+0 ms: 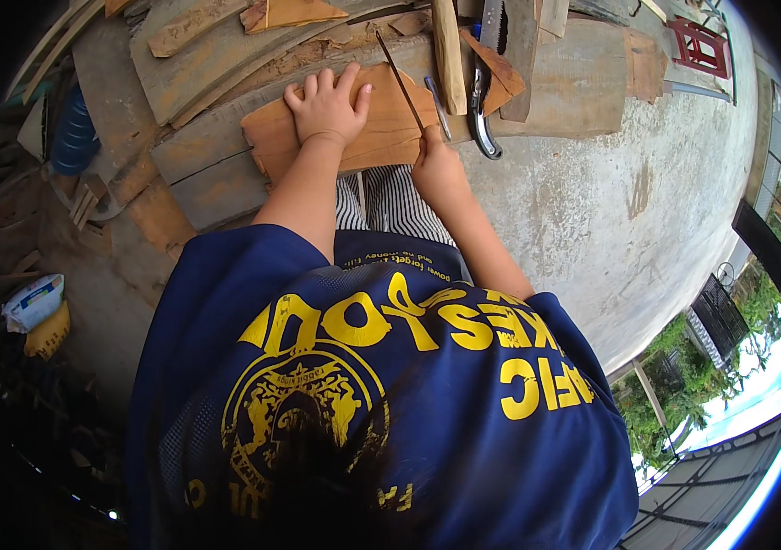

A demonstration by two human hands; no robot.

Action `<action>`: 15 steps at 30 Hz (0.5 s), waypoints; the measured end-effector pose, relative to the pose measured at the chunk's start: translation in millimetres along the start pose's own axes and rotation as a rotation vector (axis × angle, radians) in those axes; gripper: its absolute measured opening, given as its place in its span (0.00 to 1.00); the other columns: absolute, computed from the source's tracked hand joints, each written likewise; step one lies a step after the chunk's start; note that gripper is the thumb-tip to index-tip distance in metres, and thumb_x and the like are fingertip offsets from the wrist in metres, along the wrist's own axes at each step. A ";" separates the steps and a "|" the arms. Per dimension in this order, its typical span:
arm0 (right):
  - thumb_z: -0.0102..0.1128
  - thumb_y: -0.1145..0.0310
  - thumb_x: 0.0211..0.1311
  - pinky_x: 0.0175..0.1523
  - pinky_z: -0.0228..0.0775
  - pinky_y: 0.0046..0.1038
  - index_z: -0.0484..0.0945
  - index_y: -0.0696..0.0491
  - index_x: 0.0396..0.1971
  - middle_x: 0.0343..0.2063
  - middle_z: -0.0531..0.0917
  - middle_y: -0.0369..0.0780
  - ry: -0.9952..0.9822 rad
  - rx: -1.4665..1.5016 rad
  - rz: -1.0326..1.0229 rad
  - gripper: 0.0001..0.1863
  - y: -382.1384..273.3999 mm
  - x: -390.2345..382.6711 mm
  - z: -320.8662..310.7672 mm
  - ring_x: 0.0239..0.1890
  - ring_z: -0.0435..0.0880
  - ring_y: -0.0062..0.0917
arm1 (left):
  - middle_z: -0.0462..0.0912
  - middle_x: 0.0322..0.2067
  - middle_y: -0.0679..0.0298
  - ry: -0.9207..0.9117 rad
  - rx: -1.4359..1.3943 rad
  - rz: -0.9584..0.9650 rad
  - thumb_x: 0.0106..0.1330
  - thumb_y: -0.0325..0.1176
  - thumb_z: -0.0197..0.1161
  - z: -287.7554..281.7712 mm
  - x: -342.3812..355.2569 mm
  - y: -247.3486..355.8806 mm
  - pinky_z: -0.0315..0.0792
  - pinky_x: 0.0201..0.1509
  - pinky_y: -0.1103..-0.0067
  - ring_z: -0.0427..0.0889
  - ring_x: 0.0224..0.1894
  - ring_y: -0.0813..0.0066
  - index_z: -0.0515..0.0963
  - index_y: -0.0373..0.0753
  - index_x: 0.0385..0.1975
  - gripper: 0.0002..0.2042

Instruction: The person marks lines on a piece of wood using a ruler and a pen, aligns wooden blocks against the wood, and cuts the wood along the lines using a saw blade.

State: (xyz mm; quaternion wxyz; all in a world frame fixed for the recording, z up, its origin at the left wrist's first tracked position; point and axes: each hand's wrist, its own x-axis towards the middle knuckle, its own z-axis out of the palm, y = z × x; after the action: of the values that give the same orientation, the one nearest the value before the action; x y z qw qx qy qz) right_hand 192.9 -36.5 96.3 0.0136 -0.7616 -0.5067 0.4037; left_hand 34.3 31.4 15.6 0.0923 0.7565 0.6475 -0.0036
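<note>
My left hand (pixel 328 105) lies flat on a reddish-brown wooden board (pixel 390 128), its fingers spread and pressing down. In my right hand (pixel 438 170), the fingers are closed round the near end of a long, thin, dark tool (pixel 395 69). It slants away from me across the board's right part. Its kind does not show clearly; it looks like a narrow blade or rod seen edge-on. Just right of it lies a slim grey metal piece (pixel 438 108). Beyond that, a saw with a black curved handle (pixel 480 115) lies against a narrow wooden stick (pixel 448 55).
Weathered planks (pixel 583 87) lie under and around the board. Offcuts (pixel 291 13) are strewn at the far side. A blue plastic jug (pixel 74 133) stands at left, near a yellow-and-white bag (pixel 40 312). Grey concrete floor (pixel 610 211) stretches right, with a dark red frame-like object (pixel 700 46) beyond.
</note>
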 end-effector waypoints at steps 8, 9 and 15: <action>0.44 0.67 0.64 0.36 0.71 0.52 0.68 0.57 0.35 0.24 0.79 0.60 0.040 -0.103 0.024 0.09 4.1 2.6 -3.6 0.31 0.80 0.55 | 0.73 0.39 0.67 0.019 -0.026 0.012 0.65 0.53 0.46 1.8 0.9 -0.5 0.50 0.57 0.59 0.69 0.46 0.69 0.71 0.58 0.53 0.19; 0.44 0.67 0.64 0.36 0.71 0.52 0.68 0.57 0.35 0.24 0.79 0.60 0.038 -0.102 0.026 0.09 4.4 6.1 -2.8 0.31 0.80 0.55 | 0.73 0.39 0.67 0.017 -0.026 0.012 0.65 0.53 0.46 0.8 0.7 -0.1 0.50 0.57 0.59 0.69 0.46 0.69 0.71 0.58 0.53 0.19; 0.56 0.59 0.59 0.37 0.73 0.42 0.81 0.53 0.34 0.23 0.82 0.50 0.226 0.171 -0.086 0.13 -20.0 67.3 -9.2 0.30 0.82 0.46 | 0.73 0.39 0.67 0.018 -0.005 0.003 0.65 0.54 0.47 0.8 0.8 -0.9 0.50 0.57 0.62 0.69 0.48 0.71 0.72 0.57 0.53 0.19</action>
State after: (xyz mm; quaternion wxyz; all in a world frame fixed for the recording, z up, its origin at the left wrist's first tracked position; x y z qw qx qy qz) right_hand 194.2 29.5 70.6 0.1528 -0.7758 -0.4978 0.3564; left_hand 33.6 32.1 14.6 0.0885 0.7571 0.6472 0.0049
